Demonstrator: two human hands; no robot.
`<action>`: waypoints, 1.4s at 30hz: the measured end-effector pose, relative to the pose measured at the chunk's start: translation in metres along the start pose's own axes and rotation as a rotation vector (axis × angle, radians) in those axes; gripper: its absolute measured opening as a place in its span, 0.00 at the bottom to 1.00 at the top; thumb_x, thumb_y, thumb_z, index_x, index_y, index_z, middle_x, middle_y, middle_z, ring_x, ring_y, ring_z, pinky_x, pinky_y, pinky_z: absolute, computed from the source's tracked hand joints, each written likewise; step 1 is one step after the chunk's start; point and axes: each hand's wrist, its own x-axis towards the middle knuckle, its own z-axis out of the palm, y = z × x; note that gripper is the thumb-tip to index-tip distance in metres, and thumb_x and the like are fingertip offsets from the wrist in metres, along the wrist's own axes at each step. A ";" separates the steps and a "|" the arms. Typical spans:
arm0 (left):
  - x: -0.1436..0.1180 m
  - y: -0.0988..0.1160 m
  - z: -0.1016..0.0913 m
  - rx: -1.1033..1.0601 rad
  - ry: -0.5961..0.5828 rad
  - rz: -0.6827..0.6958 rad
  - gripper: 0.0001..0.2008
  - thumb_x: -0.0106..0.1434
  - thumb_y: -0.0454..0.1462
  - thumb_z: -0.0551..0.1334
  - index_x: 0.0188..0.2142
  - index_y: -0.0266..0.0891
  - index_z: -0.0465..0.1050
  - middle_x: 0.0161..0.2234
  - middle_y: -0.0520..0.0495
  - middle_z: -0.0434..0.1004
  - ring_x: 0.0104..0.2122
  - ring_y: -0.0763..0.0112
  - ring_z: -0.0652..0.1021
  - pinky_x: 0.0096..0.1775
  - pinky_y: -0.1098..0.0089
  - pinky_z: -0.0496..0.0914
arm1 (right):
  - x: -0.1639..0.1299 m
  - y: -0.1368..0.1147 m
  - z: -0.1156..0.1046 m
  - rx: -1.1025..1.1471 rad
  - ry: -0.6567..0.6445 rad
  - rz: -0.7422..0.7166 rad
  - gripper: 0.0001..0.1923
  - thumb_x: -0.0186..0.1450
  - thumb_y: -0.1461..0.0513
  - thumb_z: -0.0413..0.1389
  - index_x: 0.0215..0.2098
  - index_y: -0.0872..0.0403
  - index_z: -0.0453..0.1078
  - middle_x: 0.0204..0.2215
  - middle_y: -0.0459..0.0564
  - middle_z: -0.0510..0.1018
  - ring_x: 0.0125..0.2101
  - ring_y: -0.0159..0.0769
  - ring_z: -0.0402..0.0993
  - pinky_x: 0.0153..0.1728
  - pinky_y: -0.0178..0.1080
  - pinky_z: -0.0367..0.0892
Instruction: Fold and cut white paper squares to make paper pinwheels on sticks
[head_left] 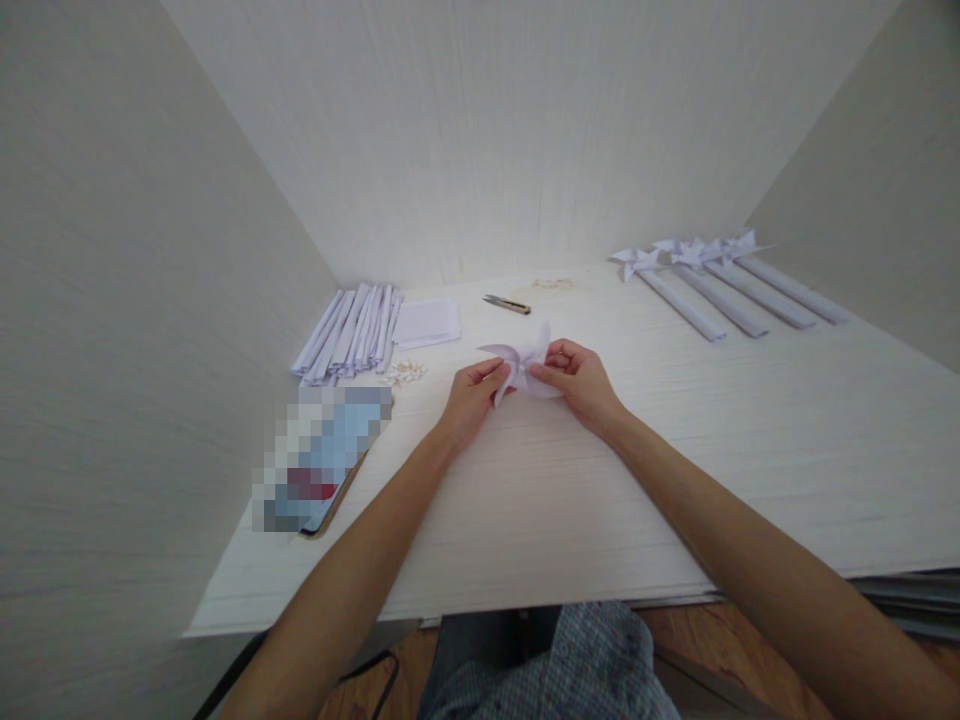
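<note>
Between my two hands, just above the middle of the table, is a white paper pinwheel (523, 364) with curved blades folded toward its centre. My left hand (478, 392) pinches its left side between thumb and fingers. On the other side my right hand (577, 375) grips it, the thumb pressing close to the centre. The fingertips beneath the paper are partly hidden. Beyond the hands lies a pair of thread snips (508, 304), its blades pointing left.
Rolled paper sticks (352, 335) are piled at the left, beside stacked paper squares (426, 322) and small whitish pieces (405, 373). A blurred phone (334, 460) lies nearer. Several pinwheels on paper sticks (682, 300) rest at the back right. Thin tan bits (553, 284) lie near the back wall.
</note>
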 end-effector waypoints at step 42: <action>-0.001 -0.001 0.001 0.312 -0.033 0.178 0.11 0.46 0.37 0.65 0.30 0.35 0.72 0.28 0.51 0.76 0.29 0.74 0.74 0.35 0.72 0.67 | -0.004 -0.006 0.007 -0.151 -0.006 -0.050 0.18 0.35 0.58 0.67 0.22 0.56 0.68 0.20 0.44 0.74 0.22 0.30 0.67 0.25 0.35 0.64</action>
